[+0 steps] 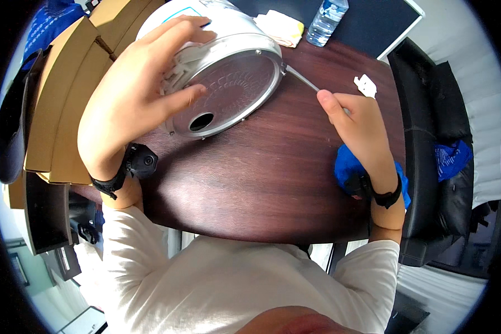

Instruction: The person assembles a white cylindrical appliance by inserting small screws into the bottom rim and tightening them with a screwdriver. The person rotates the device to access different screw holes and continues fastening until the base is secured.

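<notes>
A white drum-shaped appliance [228, 47] lies tilted on its side at the back left of the table, its round face toward me. That face is a ribbed disc with a pale rim, small screws round the edge and a dark oval hole low down. My left hand [145, 83] grips its left side, fingers over the top and thumb across the face. In my closed right hand [353, 114] is a screwdriver [303, 77]; its handle is hidden in my fist. The thin metal shaft points left, with its tip at the rim's right edge.
On the dark wooden table [256, 183] are a folded cloth [281, 28], a water bottle [327, 23] and a small white plastic part [366, 86]. Something blue [345, 161] lies under my right wrist. Cardboard boxes [61, 106] stand left; a black sofa [428, 139] stands right.
</notes>
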Demonstrator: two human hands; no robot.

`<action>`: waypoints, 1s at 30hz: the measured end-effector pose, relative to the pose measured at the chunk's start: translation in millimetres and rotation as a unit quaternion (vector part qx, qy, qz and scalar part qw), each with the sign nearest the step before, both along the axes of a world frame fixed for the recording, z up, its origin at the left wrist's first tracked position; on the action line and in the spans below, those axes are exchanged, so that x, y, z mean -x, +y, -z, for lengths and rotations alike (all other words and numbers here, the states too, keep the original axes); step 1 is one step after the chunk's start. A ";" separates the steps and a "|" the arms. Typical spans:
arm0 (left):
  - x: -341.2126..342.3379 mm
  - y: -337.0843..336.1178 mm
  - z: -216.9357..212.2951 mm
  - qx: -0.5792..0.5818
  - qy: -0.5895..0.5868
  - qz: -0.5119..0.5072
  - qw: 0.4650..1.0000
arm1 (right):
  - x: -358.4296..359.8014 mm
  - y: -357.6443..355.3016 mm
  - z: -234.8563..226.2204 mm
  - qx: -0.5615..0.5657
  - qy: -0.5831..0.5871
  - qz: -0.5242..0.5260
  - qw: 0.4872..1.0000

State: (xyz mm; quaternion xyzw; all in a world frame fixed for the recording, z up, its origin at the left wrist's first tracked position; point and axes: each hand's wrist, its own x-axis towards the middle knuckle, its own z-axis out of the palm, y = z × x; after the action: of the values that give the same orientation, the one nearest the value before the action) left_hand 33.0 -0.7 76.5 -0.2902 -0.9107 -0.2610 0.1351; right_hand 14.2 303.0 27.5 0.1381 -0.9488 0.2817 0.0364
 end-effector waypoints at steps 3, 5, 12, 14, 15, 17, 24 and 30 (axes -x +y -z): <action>-3.7 -13.6 -6.2 0.010 -0.019 -0.028 0.999 | -1.9 -4.6 4.0 0.025 -0.021 -0.007 0.999; -6.2 -8.4 -7.4 0.035 0.031 -0.064 0.997 | -1.6 -10.8 4.9 0.035 -0.020 -0.023 0.999; 8.9 -14.6 -1.2 0.127 0.061 -0.009 0.990 | -4.0 -38.8 0.9 0.029 0.042 -0.078 0.996; 10.1 -15.0 -0.7 0.163 0.076 -0.006 0.984 | -5.4 -46.9 -1.1 0.014 0.063 -0.088 0.994; 8.6 -13.0 -1.6 0.149 0.064 -0.007 0.987 | -6.1 -50.2 -2.8 0.009 0.064 -0.093 0.994; 11.4 -12.8 2.0 0.173 0.096 -0.007 0.980 | -7.4 -56.1 -6.2 -0.001 0.067 -0.100 0.993; 12.4 -8.9 2.3 0.163 0.109 0.000 0.981 | -6.4 -65.8 -7.2 -0.003 0.092 -0.103 0.990; 12.9 -8.9 4.5 0.168 0.121 -0.008 0.978 | -7.8 -66.9 -11.0 -0.029 0.097 -0.088 0.991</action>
State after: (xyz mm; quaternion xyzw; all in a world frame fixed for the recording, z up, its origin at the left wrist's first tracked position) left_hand 20.2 -9.6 72.1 -0.3306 -0.9209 -0.0661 0.1958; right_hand 22.1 236.1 38.4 0.2482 -0.9328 0.2417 0.0991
